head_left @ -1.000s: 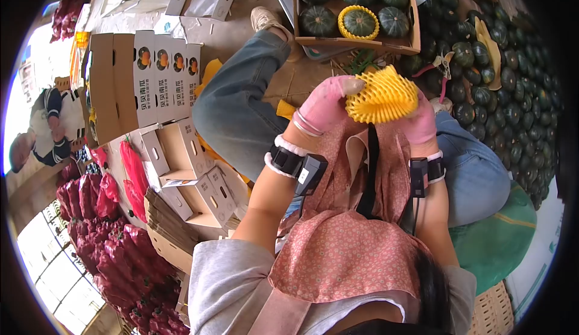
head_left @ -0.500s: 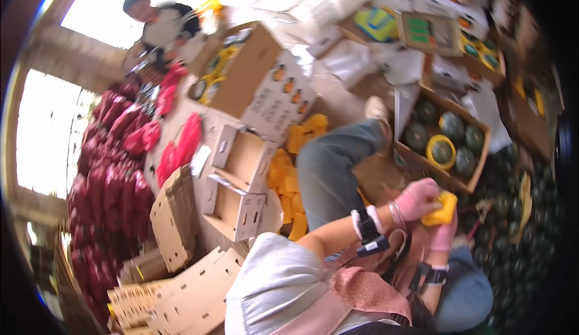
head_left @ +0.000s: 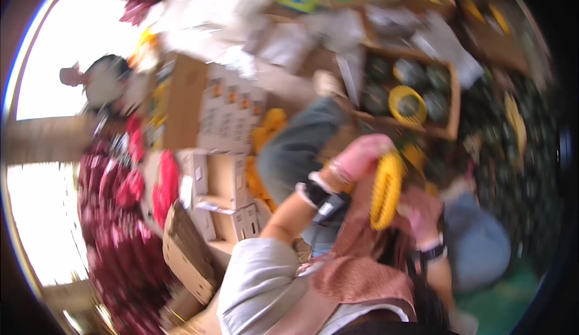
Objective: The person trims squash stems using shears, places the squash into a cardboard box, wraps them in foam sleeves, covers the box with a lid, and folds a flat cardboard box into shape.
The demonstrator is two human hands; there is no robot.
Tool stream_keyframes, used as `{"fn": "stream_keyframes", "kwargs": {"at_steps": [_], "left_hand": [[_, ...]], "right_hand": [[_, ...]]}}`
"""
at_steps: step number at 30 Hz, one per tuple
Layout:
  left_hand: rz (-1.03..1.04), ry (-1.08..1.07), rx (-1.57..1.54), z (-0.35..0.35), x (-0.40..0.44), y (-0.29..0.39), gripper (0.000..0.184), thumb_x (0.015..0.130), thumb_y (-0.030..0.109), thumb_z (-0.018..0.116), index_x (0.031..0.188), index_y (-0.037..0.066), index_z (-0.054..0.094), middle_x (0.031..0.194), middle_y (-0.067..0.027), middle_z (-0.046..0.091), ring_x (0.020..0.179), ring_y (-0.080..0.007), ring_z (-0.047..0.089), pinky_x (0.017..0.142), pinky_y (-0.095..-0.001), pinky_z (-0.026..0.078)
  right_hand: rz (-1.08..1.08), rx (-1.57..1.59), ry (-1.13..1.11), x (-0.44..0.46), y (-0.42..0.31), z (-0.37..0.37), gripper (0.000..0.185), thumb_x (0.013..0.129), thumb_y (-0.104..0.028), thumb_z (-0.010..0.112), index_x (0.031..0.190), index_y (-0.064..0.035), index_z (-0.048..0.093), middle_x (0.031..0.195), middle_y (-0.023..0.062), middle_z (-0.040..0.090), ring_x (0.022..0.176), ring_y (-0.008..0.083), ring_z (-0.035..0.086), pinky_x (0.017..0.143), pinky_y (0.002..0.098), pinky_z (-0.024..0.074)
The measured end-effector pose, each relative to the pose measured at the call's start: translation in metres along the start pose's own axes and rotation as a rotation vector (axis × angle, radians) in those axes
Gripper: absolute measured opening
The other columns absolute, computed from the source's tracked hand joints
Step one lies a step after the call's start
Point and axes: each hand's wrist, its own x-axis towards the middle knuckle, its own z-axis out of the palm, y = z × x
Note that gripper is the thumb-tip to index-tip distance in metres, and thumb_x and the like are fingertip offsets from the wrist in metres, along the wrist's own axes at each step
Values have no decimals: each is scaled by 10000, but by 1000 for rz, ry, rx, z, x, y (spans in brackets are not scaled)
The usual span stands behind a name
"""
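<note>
My left hand (head_left: 363, 155), in a pink glove, is closed on the top end of a yellow foam net sleeve (head_left: 386, 191). The sleeve hangs down as a long, narrow loop with a ribbed edge. My right hand (head_left: 421, 221), also in a pink glove, is close beside the sleeve's lower part. Motion smears its fingers, and I cannot tell whether they touch the sleeve. Beyond my hands stands an open cardboard box (head_left: 453, 103) of dark green round squashes. One squash (head_left: 409, 106) in it wears a yellow net sleeve.
Loose dark green squashes (head_left: 491, 148) are heaped at right. Flattened cardboard (head_left: 188, 253), small open boxes (head_left: 220, 181) and a printed carton (head_left: 226, 109) are at left. Filled dark red net bags (head_left: 120, 232) are stacked farther left. Another person (head_left: 108, 85) is at upper left.
The view has swung, and the scene sits farther left. The yellow sleeve, folded small between both hands before, now hangs long from my left hand. My right hand is lower and farther from the left.
</note>
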Motion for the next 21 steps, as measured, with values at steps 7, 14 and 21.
{"fn": "stream_keyframes", "kwargs": {"at_steps": [7,14,21], "left_hand": [[-303,-192,-301,-25,52,-24,403,877,392,570,1060,34,553,902,6,575,800,-82,528,713,-233,455],[120,259,740,-103,242,-32,110,848,122,615,842,22,571,686,20,503,640,-50,420,562,-220,389],[58,94,569,-135,298,-72,126,884,145,581,935,33,553,742,-29,549,682,-107,479,628,-245,433]], "right_hand": [[671,1861,525,48,81,-4,310,925,-251,486,1106,0,500,926,122,617,696,180,629,434,239,462],[1181,939,424,141,215,25,339,903,-260,510,1148,-25,518,876,26,587,651,120,568,460,244,474],[1192,1546,597,158,256,56,251,925,-257,458,1130,-118,502,991,32,586,868,133,579,542,274,508]]}}
